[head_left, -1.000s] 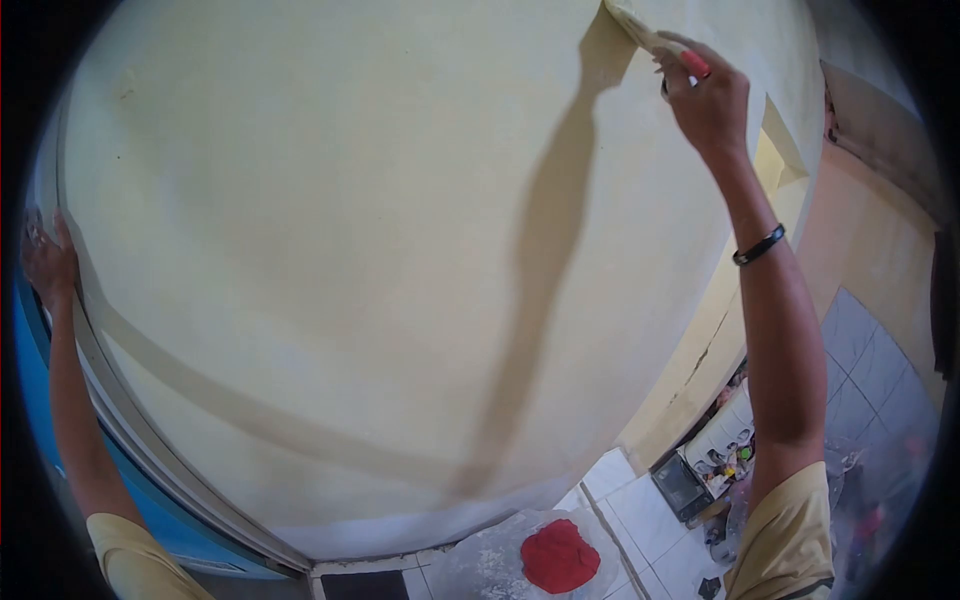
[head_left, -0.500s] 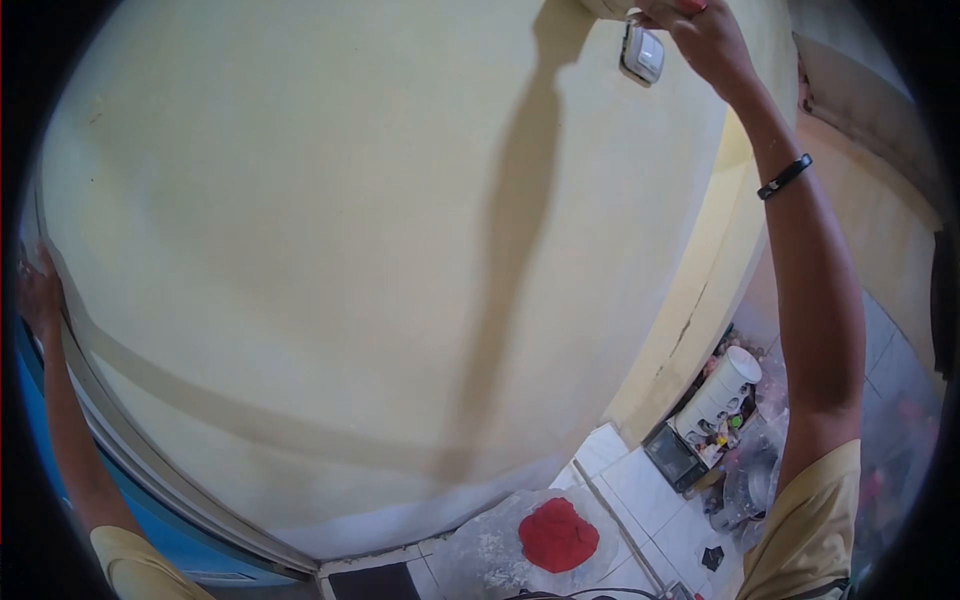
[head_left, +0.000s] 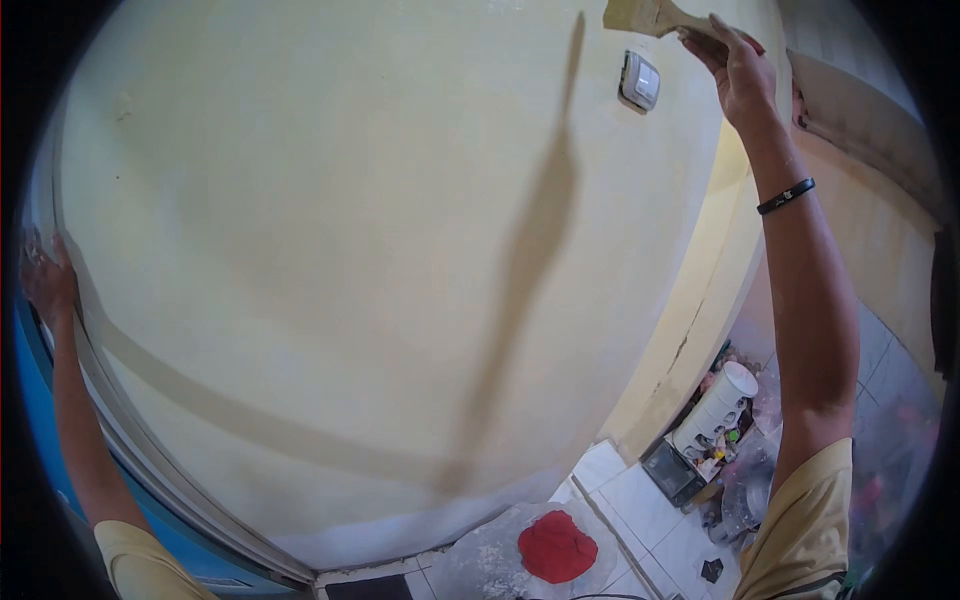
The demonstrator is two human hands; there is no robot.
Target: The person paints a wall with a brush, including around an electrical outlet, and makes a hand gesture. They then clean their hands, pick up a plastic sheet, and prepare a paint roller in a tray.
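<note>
My right hand is raised high at the top right and grips the handle of a paintbrush, whose paint-covered bristles press against the pale yellow wall. A black band sits on that wrist. Just below the brush a grey light switch is fixed to the wall. My left hand rests with fingers spread on the wall's left edge, beside a grey frame and a blue surface.
On the tiled floor below lies a red cloth on a pale sheet. At the lower right stand a white perforated container, a dark box and assorted clutter. The wall's corner shows a crack.
My right hand swept the brush upward and to the right along the wall's top. The light switch, hidden a second ago, is exposed. My left hand stays on the edge.
</note>
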